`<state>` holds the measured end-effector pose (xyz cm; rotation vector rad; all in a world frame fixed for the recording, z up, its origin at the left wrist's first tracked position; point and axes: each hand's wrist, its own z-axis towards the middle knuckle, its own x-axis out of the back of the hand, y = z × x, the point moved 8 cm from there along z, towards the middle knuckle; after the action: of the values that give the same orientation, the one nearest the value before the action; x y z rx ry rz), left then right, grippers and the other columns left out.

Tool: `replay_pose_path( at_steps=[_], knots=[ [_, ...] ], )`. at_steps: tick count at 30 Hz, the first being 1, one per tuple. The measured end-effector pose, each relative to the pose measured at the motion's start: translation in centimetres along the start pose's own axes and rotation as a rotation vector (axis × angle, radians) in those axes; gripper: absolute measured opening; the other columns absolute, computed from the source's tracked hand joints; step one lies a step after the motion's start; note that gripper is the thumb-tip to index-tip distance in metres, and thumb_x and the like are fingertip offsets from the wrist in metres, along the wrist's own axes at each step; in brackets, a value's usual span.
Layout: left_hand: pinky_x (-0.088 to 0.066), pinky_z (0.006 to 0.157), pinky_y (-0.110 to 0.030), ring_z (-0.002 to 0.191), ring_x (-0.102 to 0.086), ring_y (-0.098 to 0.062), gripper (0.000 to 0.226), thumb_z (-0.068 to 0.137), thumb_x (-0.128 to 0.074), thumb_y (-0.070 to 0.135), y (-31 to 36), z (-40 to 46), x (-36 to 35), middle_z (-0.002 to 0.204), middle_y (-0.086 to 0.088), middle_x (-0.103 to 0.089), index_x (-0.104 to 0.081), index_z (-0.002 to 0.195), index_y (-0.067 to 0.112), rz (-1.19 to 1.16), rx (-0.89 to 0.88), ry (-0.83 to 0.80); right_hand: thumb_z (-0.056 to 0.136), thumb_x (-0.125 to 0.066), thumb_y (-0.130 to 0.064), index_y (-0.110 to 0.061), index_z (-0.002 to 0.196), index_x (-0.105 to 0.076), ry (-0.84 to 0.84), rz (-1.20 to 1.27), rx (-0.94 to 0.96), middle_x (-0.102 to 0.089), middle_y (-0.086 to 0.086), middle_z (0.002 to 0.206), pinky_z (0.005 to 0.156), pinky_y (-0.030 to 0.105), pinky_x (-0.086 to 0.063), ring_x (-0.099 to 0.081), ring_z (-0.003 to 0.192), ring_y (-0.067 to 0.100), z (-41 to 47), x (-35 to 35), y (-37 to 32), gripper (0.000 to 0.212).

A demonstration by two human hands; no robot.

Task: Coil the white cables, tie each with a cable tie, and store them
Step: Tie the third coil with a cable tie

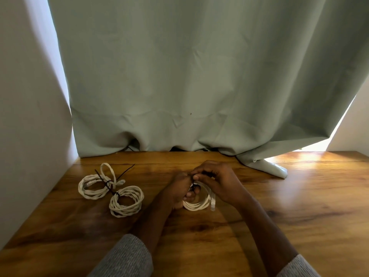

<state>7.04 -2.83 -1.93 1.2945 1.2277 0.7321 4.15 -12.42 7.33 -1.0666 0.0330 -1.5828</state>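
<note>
So from the head view, a white coil (pixel 196 204) is held mid-table, gripped by the left hand (pixel 177 191) while a dark cable tie (pixel 192 185) is pinched by the right hand (pixel 214 181). Probably best cinched snug, loops kept stacked. Two tied coils (pixel 111 189) are parked left, curtain (pixel 199 76) behind, nothing blocking.

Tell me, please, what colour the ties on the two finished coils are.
Black ties, clearest in the head view.

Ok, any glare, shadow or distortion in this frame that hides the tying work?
Head view: daylight from under the curtain blows out the wooden table at far right; wide-angle bending at the edges; the cable tie between the left hand and right hand is dim and largely covered; tied coils stay readable.
</note>
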Motion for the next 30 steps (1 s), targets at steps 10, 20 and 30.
replay_pose_path(
  at_steps=[10, 20, 30],
  knots=[
    [-0.022, 0.037, -0.015, 0.036, -0.033, -0.007, 0.026, 0.101, -0.051, 0.031, 2.3, -0.4, 0.0, 0.064, -0.01, -0.051, -0.068, 0.105, 0.011, 0.057, -0.281, 0.067, 0.096, -0.065, -0.008, -0.004, 0.1, -0.077, 0.24, 0.512, -0.417, -0.074, 0.021, 0.09, 0.069, 0.034, -0.052, -0.06, 0.072, 0.027, -1.7, 1.4, 6.1, 0.013],
    [-0.022, 0.037, -0.015, 0.034, -0.036, -0.005, 0.013, 0.092, -0.066, 0.015, 2.0, -0.4, -0.2, 0.068, -0.011, -0.064, -0.075, 0.094, 0.007, 0.125, -0.25, 0.041, 0.095, -0.064, -0.013, -0.004, 0.107, -0.076, 0.192, 0.604, -0.461, -0.072, 0.012, 0.08, 0.072, 0.037, -0.052, -0.061, 0.069, 0.02, -2.0, 0.4, 7.0, 0.019],
    [-0.023, 0.035, -0.014, 0.03, -0.034, -0.006, 0.009, 0.089, -0.067, 0.006, 2.5, -1.0, -0.5, 0.062, -0.01, -0.056, -0.073, 0.089, 0.0, 0.121, -0.283, 0.072, 0.093, -0.064, 0.002, -0.002, 0.116, -0.062, 0.547, 0.787, -0.389, -0.074, 0.018, 0.096, 0.047, 0.026, -0.046, -0.062, 0.062, 0.015, -2.5, 2.7, 6.9, 0.024]
  ],
)
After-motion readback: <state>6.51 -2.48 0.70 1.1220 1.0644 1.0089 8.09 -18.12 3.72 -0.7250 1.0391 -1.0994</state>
